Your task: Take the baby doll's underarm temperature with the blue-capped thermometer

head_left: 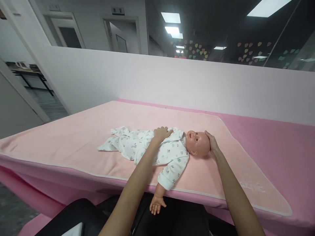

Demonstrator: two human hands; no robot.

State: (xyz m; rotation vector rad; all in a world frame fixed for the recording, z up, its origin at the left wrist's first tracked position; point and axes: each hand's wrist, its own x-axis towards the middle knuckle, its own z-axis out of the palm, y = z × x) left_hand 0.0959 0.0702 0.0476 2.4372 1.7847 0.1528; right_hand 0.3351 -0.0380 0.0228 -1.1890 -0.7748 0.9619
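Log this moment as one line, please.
doll: on back on peach blanket | left hand: resting on clothed torso | right hand: against top of head

Quantities visible: grips, two (left grip [161, 133], right grip [212, 142]); doll [172, 149], one; exposed doll hand [157, 204], one; garment legs [108, 144], two; peach blanket [73, 141], one; blanket tag [219, 119], one.

I'm touching a bald, white-clad plastic baby doll [172, 152] that's lying face-up on a pale-pink blanket [81, 137], one arm [172, 175] overhanging.
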